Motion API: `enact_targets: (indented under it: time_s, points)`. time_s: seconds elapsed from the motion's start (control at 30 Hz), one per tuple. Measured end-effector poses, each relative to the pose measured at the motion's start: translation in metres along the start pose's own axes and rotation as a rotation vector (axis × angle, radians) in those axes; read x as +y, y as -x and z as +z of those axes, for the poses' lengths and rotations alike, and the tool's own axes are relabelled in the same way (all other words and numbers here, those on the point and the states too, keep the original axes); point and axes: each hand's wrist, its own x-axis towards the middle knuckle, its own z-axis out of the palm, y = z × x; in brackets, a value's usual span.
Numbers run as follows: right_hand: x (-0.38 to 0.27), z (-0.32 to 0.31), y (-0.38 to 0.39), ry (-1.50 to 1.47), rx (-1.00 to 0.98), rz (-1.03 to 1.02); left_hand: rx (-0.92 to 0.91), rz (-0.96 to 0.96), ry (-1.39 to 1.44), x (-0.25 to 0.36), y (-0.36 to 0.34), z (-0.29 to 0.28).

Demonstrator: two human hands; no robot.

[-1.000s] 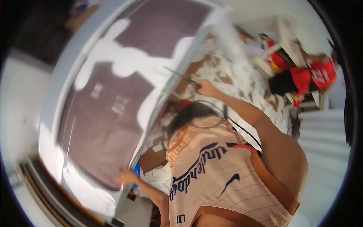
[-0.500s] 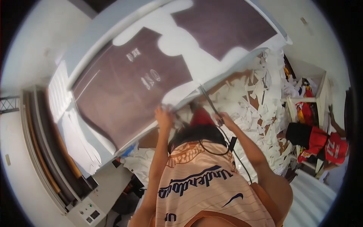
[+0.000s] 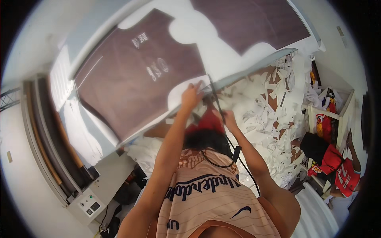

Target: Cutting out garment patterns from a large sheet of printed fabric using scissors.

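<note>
A large printed sheet (image 3: 131, 87) with dark maroon shirt-shaped panels on white lies spread over the table. My left hand (image 3: 191, 96) is at its near edge, by the white gap between panels, with thumb and forefinger closed on the edge; the other fingers are curled. My right hand (image 3: 229, 119) is closed round long, thin dark scissors (image 3: 215, 95), their handles mostly hidden in my fingers. The blades point up to the sheet's edge, just right of my left hand.
White cut scraps (image 3: 254, 115) heap below the table's near edge. At right stand a white shelf (image 3: 335, 113) with colourful cloth and a red garment (image 3: 345, 176). At left is a machine with long rollers (image 3: 51, 135). A black cord (image 3: 248, 170) hangs along my right arm.
My left hand has moved right and away from me along the sheet's edge, closer to the scissors. My right hand and the scissors have shifted slightly left and up in the view.
</note>
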Motion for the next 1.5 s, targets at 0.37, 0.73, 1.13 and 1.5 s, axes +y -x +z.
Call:
enact_targets:
  time_s: [0.37, 0.73, 1.13, 1.5]
  points:
    - [-0.02, 0.003, -0.042, -0.145, -0.017, 0.065, 0.034, 0.076, 0.007, -0.002, -0.014, 0.016]
    - [-0.041, 0.009, -0.084, -0.217, -0.005, 0.067, 0.039, 0.138, 0.002, -0.007, -0.024, 0.011]
    - [-0.073, 0.015, -0.144, -0.172, -0.039, 0.041, -0.012, 0.092, 0.008, -0.004, -0.027, 0.005]
    - [-0.136, 0.026, -0.199, -0.164, -0.019, 0.042, -0.023, 0.107, 0.053, -0.016, -0.036, -0.008]
